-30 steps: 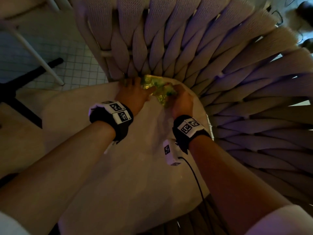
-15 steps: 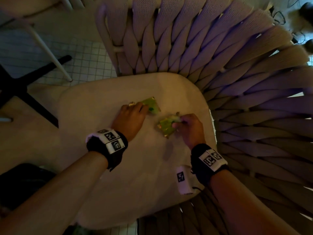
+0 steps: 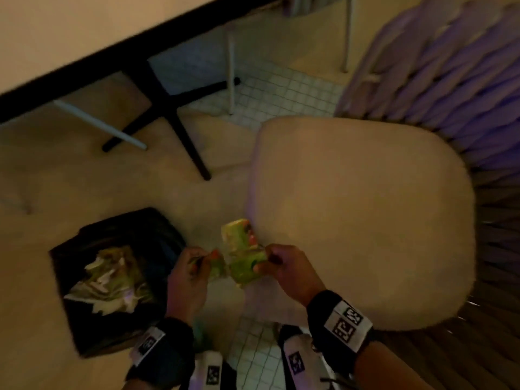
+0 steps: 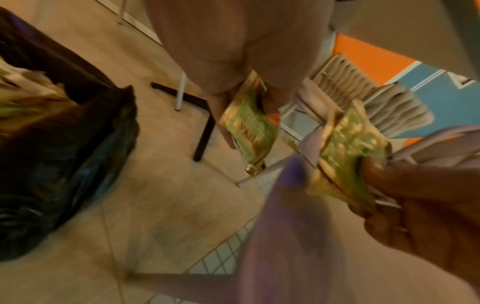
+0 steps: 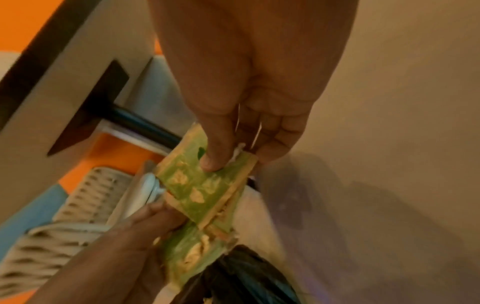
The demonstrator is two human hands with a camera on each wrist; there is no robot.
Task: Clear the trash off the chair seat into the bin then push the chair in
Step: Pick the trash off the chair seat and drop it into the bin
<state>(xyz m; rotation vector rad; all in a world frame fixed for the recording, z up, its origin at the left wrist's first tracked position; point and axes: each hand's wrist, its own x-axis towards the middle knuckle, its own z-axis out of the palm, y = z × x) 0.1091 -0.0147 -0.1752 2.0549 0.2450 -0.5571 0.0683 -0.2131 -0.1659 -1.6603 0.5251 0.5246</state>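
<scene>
Two green and gold snack wrappers are held in the air between the chair seat (image 3: 365,220) and the bin (image 3: 92,232). My left hand (image 3: 206,260) pinches one wrapper (image 3: 216,270), which also shows in the left wrist view (image 4: 249,127). My right hand (image 3: 263,261) pinches the other wrapper (image 3: 242,249) between thumb and fingers (image 5: 207,160). The two wrappers touch or overlap. The black-lined bin sits on the floor left of my hands and holds crumpled trash (image 3: 109,280). No trash shows on the beige seat cushion.
The chair's woven back (image 3: 450,80) curves round the seat's far right. A table (image 3: 70,29) with a black edge and a black cross base (image 3: 168,114) stands beyond the bin. White chair legs (image 3: 231,68) stand on the tiled floor (image 3: 275,91).
Both hands lifted the wrappers off the seat and carried them left, off the cushion's edge towards the bin. The view swung left, so the bin and table now show.
</scene>
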